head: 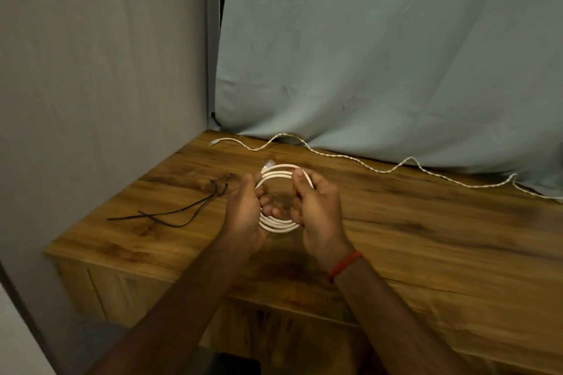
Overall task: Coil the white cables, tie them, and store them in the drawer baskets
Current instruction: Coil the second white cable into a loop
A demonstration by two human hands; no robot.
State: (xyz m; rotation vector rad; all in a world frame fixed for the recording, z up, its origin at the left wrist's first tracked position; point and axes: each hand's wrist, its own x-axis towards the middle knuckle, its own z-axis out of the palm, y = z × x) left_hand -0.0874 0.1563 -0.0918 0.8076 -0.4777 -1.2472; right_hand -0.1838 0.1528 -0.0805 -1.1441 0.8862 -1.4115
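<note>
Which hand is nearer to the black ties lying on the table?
Left. The left hand grips the white coil on the side towards the black ties; the right hand grips the coil's opposite side, farther from them.

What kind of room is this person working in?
Likely a home corner or makeshift work nook: a wood-grain cabinet top, a pale cloth sheet hung behind it, and a plain wall beside. A loose white cable lies along its back edge.

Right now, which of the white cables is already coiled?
The cable held in the left hand and right hand, looped into a ring. The other white cable lies stretched out, wavy, on the table by the curtain.
</note>
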